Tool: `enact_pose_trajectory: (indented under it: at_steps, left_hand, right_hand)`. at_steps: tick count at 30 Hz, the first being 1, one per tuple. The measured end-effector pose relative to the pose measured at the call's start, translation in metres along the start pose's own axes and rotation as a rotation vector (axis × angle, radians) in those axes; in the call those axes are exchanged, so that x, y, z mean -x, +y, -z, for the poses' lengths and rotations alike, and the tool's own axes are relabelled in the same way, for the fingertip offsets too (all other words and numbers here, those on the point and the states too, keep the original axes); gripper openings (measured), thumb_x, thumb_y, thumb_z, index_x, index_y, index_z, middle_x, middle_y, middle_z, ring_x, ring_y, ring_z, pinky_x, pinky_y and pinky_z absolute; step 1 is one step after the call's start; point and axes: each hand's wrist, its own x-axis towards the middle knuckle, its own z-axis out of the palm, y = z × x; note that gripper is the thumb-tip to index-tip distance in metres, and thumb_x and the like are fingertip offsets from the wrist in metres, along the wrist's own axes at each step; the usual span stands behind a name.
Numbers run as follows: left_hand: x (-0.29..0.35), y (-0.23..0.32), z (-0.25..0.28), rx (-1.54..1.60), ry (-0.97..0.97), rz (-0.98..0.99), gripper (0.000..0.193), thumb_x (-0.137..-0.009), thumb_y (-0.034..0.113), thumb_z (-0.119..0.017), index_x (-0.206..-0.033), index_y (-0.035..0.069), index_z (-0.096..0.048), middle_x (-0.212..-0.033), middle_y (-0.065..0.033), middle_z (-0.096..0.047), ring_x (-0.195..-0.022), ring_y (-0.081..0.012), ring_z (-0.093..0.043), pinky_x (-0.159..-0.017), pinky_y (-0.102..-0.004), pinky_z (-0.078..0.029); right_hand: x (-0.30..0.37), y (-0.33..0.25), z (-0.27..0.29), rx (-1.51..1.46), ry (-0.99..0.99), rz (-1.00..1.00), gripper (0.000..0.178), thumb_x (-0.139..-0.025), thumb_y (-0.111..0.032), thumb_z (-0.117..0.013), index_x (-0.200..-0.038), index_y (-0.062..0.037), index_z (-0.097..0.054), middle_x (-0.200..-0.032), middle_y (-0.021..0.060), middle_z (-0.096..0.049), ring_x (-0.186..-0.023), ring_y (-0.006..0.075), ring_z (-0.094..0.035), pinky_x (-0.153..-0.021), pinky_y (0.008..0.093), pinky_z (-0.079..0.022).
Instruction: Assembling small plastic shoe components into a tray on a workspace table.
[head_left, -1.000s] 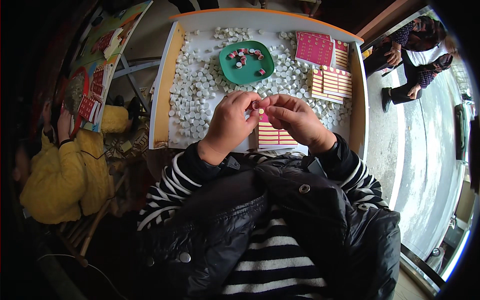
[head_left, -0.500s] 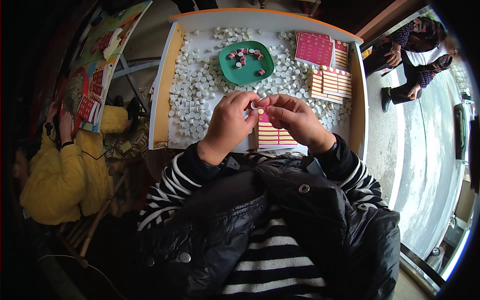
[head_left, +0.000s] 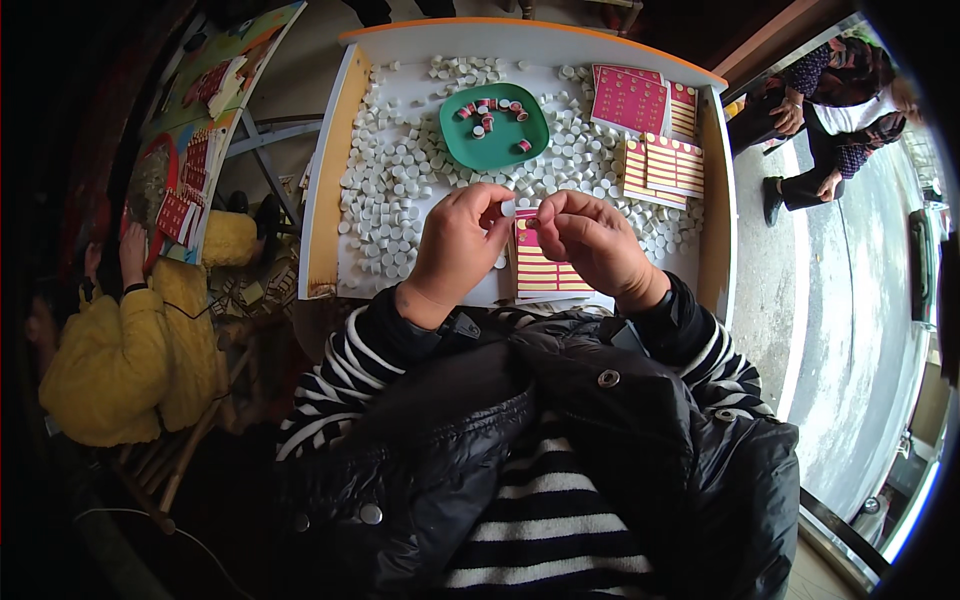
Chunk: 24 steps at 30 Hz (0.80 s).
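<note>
Space widens as my left hand (head_left: 450, 248) alone now pinches the white cap (head_left: 508, 208), near the striped sheets (head_left: 546, 272); my right hand (head_left: 606, 248) curls apart, its grip something I cannot tell.

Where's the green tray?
In the head view, the green tray sits upper middle, beyond the left hand, among white cylinders, left of the pink sheets.

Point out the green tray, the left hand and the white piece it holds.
Green tray (head_left: 484, 153): head view, on a bare patch of its bottom.
Left hand (head_left: 454, 242): head view, on the back of the hand.
White piece (head_left: 508, 208): head view, on its round face.
</note>
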Motion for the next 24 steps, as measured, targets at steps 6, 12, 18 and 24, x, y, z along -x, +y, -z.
enact_pose_trajectory:
  at_steps: [6,12,18,24]
  left_hand:
    - [-0.002,0.003,-0.001,0.014,0.041,-0.104,0.024,-0.074,-0.004,-0.068,-0.096,0.003,-0.062,-0.084,-0.0114,-0.064,-0.072,-0.0234,-0.064,-0.064,-0.0326,-0.051]
    - [-0.002,0.004,-0.001,0.021,0.044,-0.136,0.024,-0.075,-0.004,-0.068,-0.097,0.003,-0.062,-0.084,-0.0112,-0.064,-0.072,-0.0233,-0.064,-0.065,-0.0328,-0.052]
    - [-0.001,0.003,-0.001,-0.003,0.040,-0.138,0.027,-0.075,-0.006,-0.068,-0.100,0.002,-0.062,-0.088,-0.0095,-0.066,-0.074,-0.0197,-0.066,-0.067,-0.0303,-0.052]
    - [-0.002,0.013,0.001,0.035,0.063,-0.153,0.030,-0.077,-0.002,-0.066,-0.106,0.004,-0.061,-0.085,-0.0106,-0.064,-0.072,-0.0224,-0.064,-0.065,-0.0332,-0.052]
  right_hand:
    - [0.000,0.000,-0.002,-0.030,0.043,-0.019,0.023,-0.091,-0.007,-0.050,-0.110,0.0014,-0.058,-0.083,0.0012,-0.057,-0.070,0.0097,-0.049,-0.066,0.0211,-0.041]
    - [-0.001,0.001,-0.003,-0.024,0.040,-0.023,0.023,-0.092,-0.007,-0.050,-0.112,0.0022,-0.059,-0.084,0.0014,-0.057,-0.070,0.0095,-0.049,-0.067,0.0211,-0.041]
    - [-0.001,-0.001,-0.004,0.017,0.041,-0.018,0.024,-0.093,-0.008,-0.050,-0.113,0.0022,-0.059,-0.085,0.0002,-0.057,-0.073,0.0085,-0.049,-0.068,0.0208,-0.042]
    - [0.001,-0.005,-0.007,0.227,0.069,0.017,0.024,-0.093,-0.010,-0.054,-0.113,0.0018,-0.059,-0.086,-0.0017,-0.056,-0.075,0.0070,-0.050,-0.069,0.0214,-0.043]
